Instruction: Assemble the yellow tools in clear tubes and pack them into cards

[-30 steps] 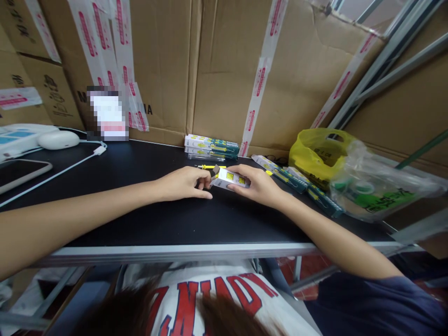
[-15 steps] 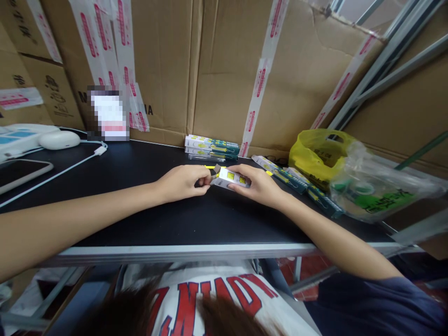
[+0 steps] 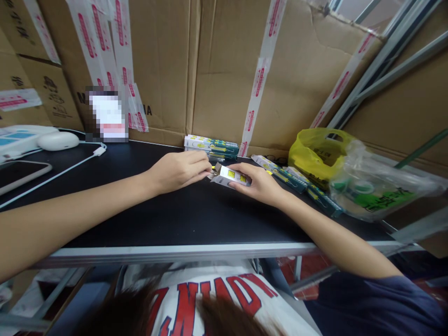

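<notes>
A slim white cardboard box [image 3: 228, 177] with yellow printed squares is in my right hand [image 3: 259, 183], thumb on the near side and fingers over the far side. Its left end is open, with a flap sticking up. My left hand [image 3: 182, 171] is at that open end, fingertips pinched together. Something thin and metallic-looking shows between the fingertips and the opening, too small to make out. A bit of yellow shows just behind the box's open end, mostly hidden by my left hand.
Several similar printed boxes [image 3: 224, 150] are stacked against the cardboard wall [image 3: 224, 60]. More boxes [image 3: 292, 181] lie to the right, beside a yellow plastic bag [image 3: 308, 154] and a clear bag [image 3: 380, 193]. On the left are a phone [image 3: 21, 175], a white earbud case [image 3: 59, 140] and a cable [image 3: 70, 170].
My left hand has turned over knuckles-up and risen slightly, its fingers still at the box's open end. My right hand and the box have hardly moved.
</notes>
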Tool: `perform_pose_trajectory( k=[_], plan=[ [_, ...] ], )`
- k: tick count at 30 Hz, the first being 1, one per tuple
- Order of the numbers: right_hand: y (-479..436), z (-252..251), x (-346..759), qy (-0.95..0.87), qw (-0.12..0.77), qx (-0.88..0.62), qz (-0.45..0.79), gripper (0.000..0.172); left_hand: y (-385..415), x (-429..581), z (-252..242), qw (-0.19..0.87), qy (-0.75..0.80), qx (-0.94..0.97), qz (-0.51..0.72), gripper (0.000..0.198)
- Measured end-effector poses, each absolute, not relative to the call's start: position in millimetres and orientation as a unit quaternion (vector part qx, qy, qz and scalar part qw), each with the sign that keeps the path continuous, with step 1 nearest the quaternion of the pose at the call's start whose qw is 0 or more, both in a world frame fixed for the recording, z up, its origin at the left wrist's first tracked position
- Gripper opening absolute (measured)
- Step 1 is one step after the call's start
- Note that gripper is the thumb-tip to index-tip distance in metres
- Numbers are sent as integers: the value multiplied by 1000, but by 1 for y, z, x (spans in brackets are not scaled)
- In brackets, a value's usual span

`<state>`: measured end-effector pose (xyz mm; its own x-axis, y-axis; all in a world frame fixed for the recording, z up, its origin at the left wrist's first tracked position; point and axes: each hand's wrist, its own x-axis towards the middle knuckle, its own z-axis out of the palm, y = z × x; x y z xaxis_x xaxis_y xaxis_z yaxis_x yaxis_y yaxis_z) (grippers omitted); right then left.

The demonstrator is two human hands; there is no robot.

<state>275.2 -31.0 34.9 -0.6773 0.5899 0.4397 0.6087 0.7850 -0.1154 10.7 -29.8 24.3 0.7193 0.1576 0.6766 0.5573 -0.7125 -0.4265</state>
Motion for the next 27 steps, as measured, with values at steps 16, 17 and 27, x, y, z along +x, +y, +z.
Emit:
perform_pose_trajectory(
  k=[16, 17, 27],
  plan=[
    [-36, 33, 274, -927, 198, -317, -31, 40, -31, 13, 33, 382, -171, -887, -196, 21],
    [-36, 33, 274, -927, 196, -318, -31, 40, -31, 13, 34, 390, -161, -885, -199, 23],
    [-35, 34, 274, -928, 207, -308, -21, 39, -34, 18, 30, 391, -164, -885, -193, 25]
  ],
)
